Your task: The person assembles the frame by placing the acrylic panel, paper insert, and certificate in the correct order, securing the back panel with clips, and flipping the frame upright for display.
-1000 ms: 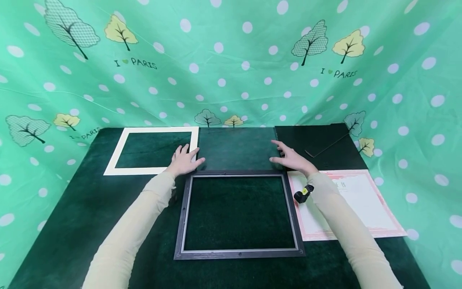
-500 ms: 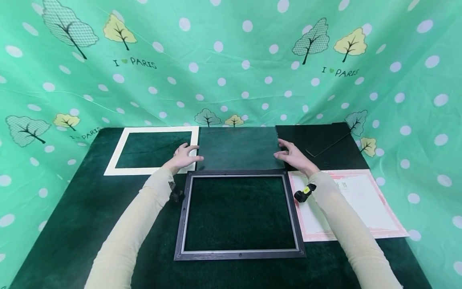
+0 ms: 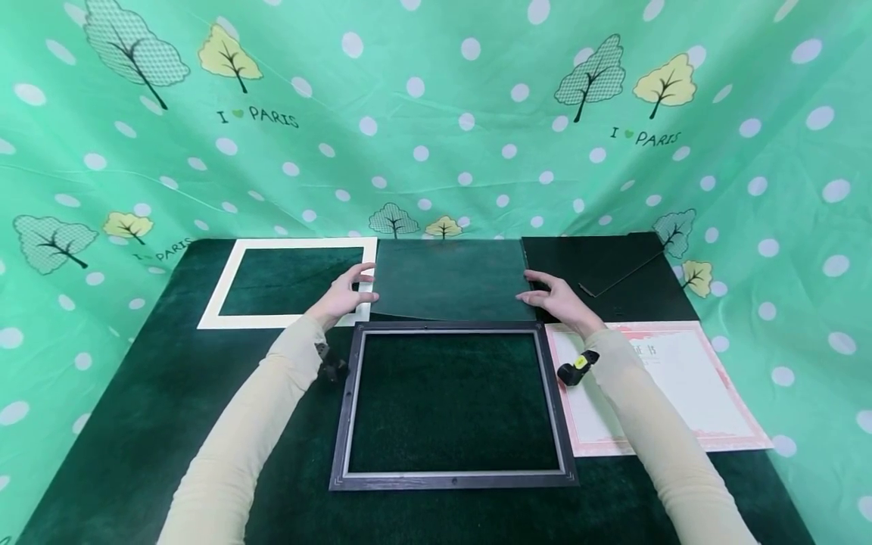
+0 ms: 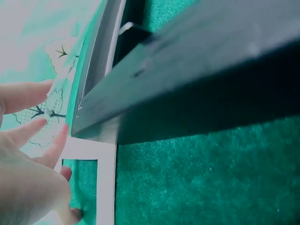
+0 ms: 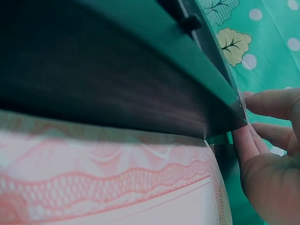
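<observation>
A clear flat sheet [image 3: 450, 280] lies at the back centre, between my two hands. My left hand [image 3: 338, 295] holds its left edge between thumb and fingers, and the sheet's near left corner is slightly raised. At the opposite edge, my right hand [image 3: 557, 297] grips with thumb and fingertips. Just in front lies a dark grey picture frame [image 3: 453, 480], its opening showing green cloth. In the left wrist view the fingers [image 4: 30, 131] are beside the frame's corner; in the right wrist view the fingers [image 5: 272, 105] meet at the sheet's corner.
A white mat border [image 3: 255, 322] lies at the back left, partly under my left hand. A black backing board [image 3: 606, 265] with a thin stand occupies the back right. Below it is a pink-bordered certificate [image 3: 688, 386]. A green patterned curtain [image 3: 436, 113] hangs behind the table.
Both hands have closed in on the clear sheet's side edges, the left fingers curling in. The sheet's near left edge has lifted slightly. Frame, mat and certificate stay put.
</observation>
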A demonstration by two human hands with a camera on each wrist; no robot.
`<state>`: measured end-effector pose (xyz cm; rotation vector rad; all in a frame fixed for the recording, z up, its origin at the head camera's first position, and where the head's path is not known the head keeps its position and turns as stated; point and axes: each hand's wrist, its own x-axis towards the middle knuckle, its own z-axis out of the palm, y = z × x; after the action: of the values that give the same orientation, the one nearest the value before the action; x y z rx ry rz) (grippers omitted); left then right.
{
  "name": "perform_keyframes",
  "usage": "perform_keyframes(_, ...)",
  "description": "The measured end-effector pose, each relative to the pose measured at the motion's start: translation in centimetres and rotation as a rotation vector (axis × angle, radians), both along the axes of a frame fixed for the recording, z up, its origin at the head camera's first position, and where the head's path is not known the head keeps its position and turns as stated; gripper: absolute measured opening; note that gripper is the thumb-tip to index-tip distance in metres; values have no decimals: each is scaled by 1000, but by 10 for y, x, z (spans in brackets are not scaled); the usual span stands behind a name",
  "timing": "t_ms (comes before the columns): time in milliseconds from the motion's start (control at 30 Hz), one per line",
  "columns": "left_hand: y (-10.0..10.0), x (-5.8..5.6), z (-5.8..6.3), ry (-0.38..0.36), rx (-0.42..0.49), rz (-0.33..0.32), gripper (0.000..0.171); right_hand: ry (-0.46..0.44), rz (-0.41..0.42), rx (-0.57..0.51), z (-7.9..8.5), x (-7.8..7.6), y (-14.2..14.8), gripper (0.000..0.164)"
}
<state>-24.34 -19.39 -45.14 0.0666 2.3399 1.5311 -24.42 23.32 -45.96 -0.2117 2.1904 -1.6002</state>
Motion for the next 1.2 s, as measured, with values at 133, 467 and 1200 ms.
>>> perform_keyframes(133, 0, 1, 0, 35, 72, -19, 69, 13, -23, -13, 1, -1, -1, 60)
perform_keyframes(467, -1, 8, 5, 6, 267, -62, 65, 107, -96, -62, 5, -2, 4, 58)
perform_keyframes(1200, -12, 33, 13, -8, 236, -90, 70, 219, -104, -26, 10, 23, 13, 59)
